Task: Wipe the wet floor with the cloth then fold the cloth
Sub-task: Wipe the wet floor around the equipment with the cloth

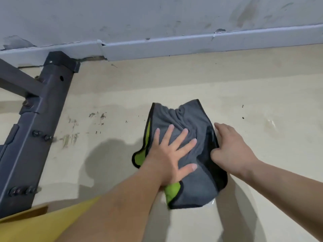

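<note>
cloth point(188, 117): grey microfibre, black edge binding, lime-green underside showing along the left edge and at the near-left corner. Lies crumpled on the floor point(262, 95), roughly rectangular, creases bunched toward the middle, right edge dark in shadow. floor: pale beige, smooth, wet sheen at the cloth's near-right corner, glossy patch further right.
</note>
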Demonstrator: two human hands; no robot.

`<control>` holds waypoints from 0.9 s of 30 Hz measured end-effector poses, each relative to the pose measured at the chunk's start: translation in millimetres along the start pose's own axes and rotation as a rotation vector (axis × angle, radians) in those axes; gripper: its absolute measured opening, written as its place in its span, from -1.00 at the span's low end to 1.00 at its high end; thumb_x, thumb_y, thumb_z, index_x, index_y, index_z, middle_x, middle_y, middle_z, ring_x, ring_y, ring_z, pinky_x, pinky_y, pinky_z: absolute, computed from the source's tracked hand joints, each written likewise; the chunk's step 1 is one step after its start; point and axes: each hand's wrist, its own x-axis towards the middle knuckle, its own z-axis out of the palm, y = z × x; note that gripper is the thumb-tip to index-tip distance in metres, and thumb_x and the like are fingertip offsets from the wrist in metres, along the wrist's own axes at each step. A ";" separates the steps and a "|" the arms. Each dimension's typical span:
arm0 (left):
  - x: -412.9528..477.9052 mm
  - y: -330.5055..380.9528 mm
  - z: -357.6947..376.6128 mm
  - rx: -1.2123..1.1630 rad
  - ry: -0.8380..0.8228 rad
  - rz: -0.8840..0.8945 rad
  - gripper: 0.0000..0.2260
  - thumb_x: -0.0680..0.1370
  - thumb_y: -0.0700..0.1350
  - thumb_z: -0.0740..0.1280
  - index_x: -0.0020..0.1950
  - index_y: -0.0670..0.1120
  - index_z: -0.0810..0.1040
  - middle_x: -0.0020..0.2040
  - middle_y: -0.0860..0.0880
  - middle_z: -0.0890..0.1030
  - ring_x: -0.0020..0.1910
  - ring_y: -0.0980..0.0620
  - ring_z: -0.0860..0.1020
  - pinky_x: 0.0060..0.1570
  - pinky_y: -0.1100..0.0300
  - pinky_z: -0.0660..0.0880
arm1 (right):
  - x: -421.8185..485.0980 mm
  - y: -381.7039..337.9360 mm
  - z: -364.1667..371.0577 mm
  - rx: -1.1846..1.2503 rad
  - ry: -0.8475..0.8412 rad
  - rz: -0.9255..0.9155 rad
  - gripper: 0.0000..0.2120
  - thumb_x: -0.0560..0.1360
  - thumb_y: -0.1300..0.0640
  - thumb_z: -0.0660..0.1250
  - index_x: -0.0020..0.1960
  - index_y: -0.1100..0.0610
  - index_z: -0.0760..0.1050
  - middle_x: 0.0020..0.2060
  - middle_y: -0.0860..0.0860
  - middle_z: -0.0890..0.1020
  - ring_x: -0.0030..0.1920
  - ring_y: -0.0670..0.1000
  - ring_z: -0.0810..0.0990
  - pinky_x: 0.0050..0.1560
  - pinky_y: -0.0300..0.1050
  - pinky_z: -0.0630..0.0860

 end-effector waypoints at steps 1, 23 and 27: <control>8.1 -18.9 -3.7 -0.013 -0.009 -0.031 -0.27 0.54 0.55 -0.19 0.63 0.34 -0.32 0.67 0.10 -0.39 0.61 -0.18 -0.46 0.50 -0.35 -0.42 | 3.8 -4.0 0.4 -0.007 -0.005 0.003 -0.38 0.40 0.32 0.28 0.44 0.11 0.31 0.38 0.11 0.39 0.41 0.13 0.33 0.27 -0.09 0.32; 67.4 -154.5 -35.7 -0.189 0.114 -0.392 -0.26 0.50 0.59 -0.14 0.63 0.39 -0.20 0.70 0.14 -0.27 0.65 -0.02 -0.37 0.58 -0.24 -0.35 | 127.2 -100.4 30.2 -0.492 -0.258 -0.049 0.72 -0.22 -0.34 0.65 0.51 -0.17 -0.55 0.59 -0.03 -0.21 0.61 0.11 -0.18 0.42 0.23 0.38; 90.6 -179.4 -44.0 -0.206 0.179 -0.549 -0.32 0.57 0.50 -0.20 0.66 0.33 -0.18 0.71 0.08 -0.23 0.67 -0.07 -0.31 0.58 -0.29 -0.29 | 122.4 -98.7 35.2 -0.498 -0.223 -0.034 0.63 -0.11 -0.38 0.63 0.58 -0.11 -0.42 0.60 -0.10 -0.34 0.62 0.04 -0.29 0.46 0.12 0.36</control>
